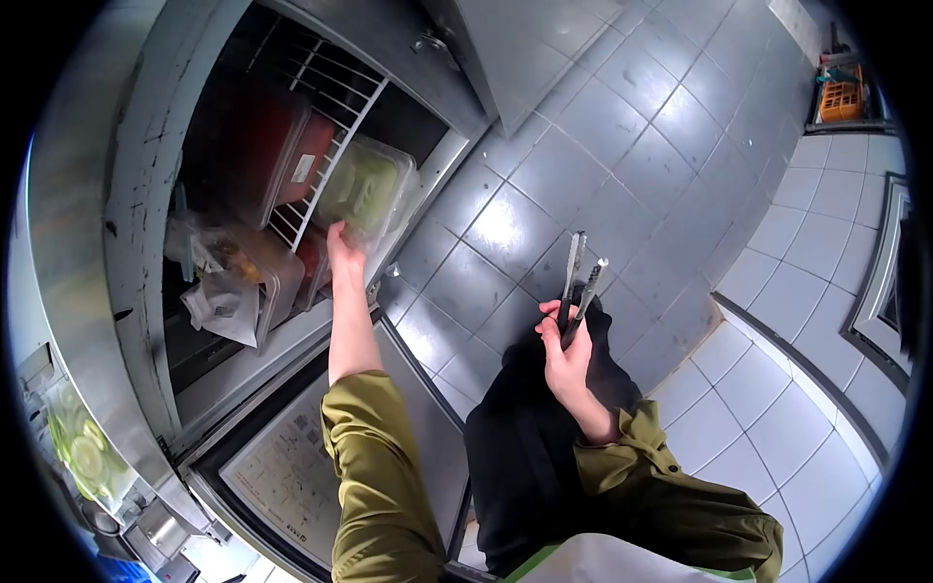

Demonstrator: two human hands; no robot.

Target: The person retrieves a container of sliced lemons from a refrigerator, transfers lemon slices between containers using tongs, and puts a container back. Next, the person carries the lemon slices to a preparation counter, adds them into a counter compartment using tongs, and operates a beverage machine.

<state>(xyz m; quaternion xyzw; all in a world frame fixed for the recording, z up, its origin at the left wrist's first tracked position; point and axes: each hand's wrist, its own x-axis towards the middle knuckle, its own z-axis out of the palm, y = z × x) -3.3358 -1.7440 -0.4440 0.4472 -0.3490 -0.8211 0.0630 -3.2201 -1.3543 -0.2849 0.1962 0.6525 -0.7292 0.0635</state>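
Note:
My left hand [347, 255] reaches into the open under-counter fridge and grips the near edge of a clear plastic container [367, 189] with something pale green inside. Its fingers are partly hidden by the container. My right hand [566, 355] is closed around the black handles of metal tongs [571, 272], held above the floor with their tips pointing away from me. A white wire shelf [335, 146] stands beside the green container. On its other side sits a red-filled container [282, 160].
A plastic tub with bags and a white packet [228, 309] sits at the fridge's near left. The open fridge door [292, 476] is below my left arm. Another steel door [515, 49] juts out at the top. An orange basket [841, 97] is far right.

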